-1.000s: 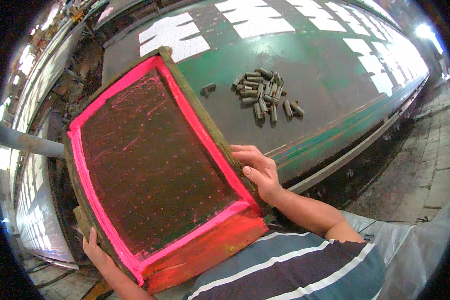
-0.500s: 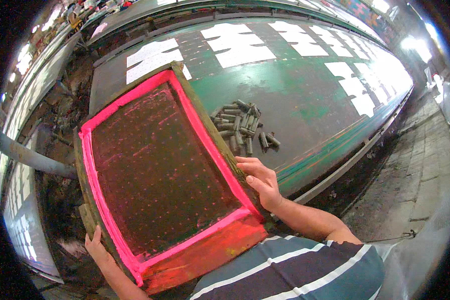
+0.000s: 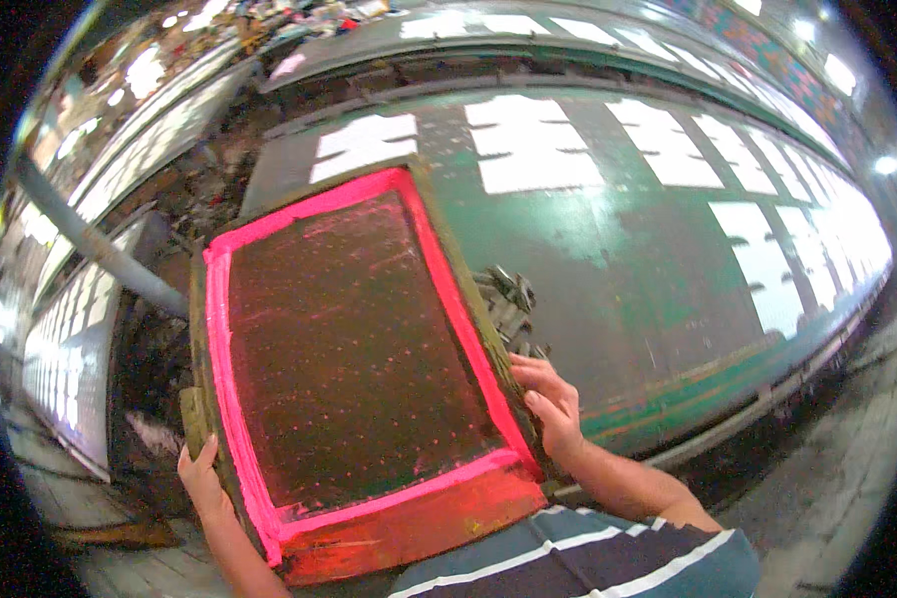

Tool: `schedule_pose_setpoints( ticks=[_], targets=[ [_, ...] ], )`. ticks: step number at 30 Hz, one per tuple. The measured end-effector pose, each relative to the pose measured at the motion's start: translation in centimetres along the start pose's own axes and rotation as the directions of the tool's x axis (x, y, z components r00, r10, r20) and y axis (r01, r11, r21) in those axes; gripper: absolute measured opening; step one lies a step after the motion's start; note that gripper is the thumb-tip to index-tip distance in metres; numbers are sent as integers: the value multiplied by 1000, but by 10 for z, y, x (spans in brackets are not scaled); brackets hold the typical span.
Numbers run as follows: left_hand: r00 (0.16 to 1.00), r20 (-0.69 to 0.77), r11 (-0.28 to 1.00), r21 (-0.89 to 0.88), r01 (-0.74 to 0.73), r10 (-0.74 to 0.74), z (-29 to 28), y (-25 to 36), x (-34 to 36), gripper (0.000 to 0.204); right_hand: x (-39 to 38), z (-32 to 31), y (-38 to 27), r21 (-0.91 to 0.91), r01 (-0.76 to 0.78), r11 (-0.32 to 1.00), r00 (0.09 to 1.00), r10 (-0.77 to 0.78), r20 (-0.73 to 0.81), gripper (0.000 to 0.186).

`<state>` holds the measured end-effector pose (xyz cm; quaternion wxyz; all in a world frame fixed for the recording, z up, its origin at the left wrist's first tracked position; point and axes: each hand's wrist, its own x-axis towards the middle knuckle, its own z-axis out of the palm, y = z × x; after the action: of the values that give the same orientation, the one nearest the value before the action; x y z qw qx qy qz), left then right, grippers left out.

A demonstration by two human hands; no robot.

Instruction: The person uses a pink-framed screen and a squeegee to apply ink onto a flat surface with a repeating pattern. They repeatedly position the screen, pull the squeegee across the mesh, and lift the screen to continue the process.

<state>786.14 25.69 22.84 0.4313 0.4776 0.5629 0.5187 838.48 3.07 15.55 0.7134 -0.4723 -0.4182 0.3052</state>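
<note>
A screen printing frame [image 3: 354, 349] is held tilted in front of my body. Its dark mesh carries small dots and has a bright pink border, with a red-stained strip at the near end. On the frame's left edge my left hand [image 3: 201, 476] grips the side by a short wooden piece [image 3: 195, 429]. My right hand [image 3: 551, 404] is closed around the right edge, thumb on top. Just beyond that edge lies a pile of short grey cylinders [image 3: 509, 299] on the long green table [image 3: 628, 289], partly hidden by the frame.
White cut pieces [image 3: 533, 145] lie in rows along the table. A grey pole [image 3: 110, 244] slants in at the left, near another long table [image 3: 80, 369] with white pieces. Further tables and a cluttered heap [image 3: 299, 30] stand behind. Paved floor [image 3: 767, 533] runs along the right.
The view has swung, so the table and its white pieces appear lower and further right. The frame, still in both hands, now covers more of the cylinder pile.
</note>
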Motion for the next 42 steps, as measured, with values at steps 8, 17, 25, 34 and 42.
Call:
schedule_pose_setpoints(
  ticks=[8, 17, 25, 34, 42],
  targets=[
    [994, -100, 999, 19, 46, -44, 10, -17, -16, 32, 11, -22, -8, -41, -26, 999, 999, 28, 43, 47],
    [989, -92, 992, 25, 120, -118, 45, -11, -33, 30, 16, -52, -19, -41, -50, 998, 999, 51, 9, 48],
    [1000, -23, 999, 54, 3, -2, 124, 18, -60, 32, 15, -130, -33, -2, 6, 1000, 999, -6, -39, 48],
    [999, 29, 997, 64, -39, 37, 258, 68, -125, 39, 2, -268, -61, 1, 52, 999, 991, -52, -121, 46],
    [996, 87, 996, 92, 10, -18, 350, 85, -181, 42, -34, -358, -102, 6, 84, 996, 971, -80, -226, 45]
  ],
)
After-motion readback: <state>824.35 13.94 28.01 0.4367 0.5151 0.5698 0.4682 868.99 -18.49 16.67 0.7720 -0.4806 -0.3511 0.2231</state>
